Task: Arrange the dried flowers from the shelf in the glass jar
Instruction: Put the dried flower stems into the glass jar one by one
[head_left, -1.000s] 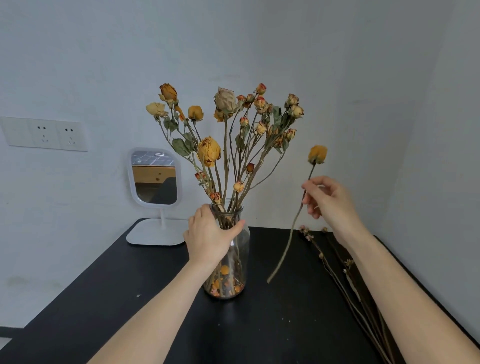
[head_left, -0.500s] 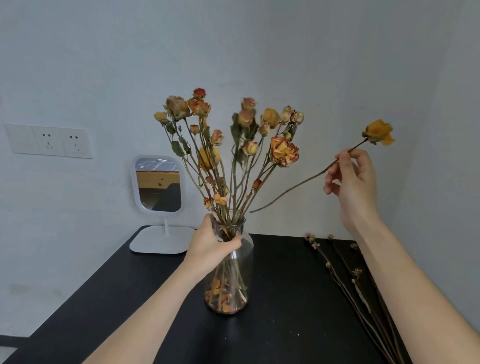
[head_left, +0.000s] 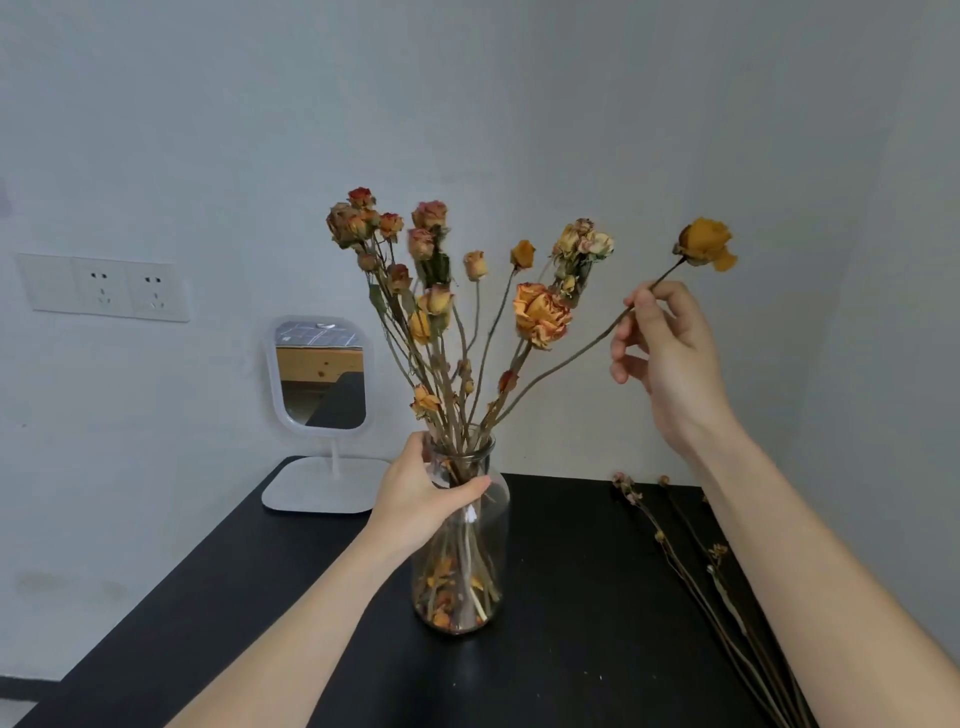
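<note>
Jar: the glass jar (head_left: 483, 551) stands upright near the middle of the black worktop (head_left: 571, 665). Fallen petals and stem ends lie at its bottom.
Flowers in the jar: a bunch of dried roses (head_left: 434, 306), orange, yellow and faded pink, fans up out of the mouth. The largest orange bloom (head_left: 540, 314) leans to the right.
Held flower: one yellow rose (head_left: 704, 241) on a long thin stem slants from upper right down-left toward the jar's mouth. Its lower end meets the other stems just above the rim; whether it is inside the glass cannot be told.
Right hand: the right hand (head_left: 670, 353) is raised to the right of the bunch and pinches that stem below the bloom, its other fingers loosely curled.
Left hand: the left hand (head_left: 415, 499) grips the jar's neck, thumb across the front.
Loose flowers: more dried stems (head_left: 675, 556) with small buds lie on the worktop at the right, well apart from the jar.
Mirror: a white-framed mirror (head_left: 319, 374) on a flat white stand sits at the worktop's back left.
Wall: a white socket plate (head_left: 104, 286) is fixed left of the mirror, on pale grey walls (head_left: 571, 104).
</note>
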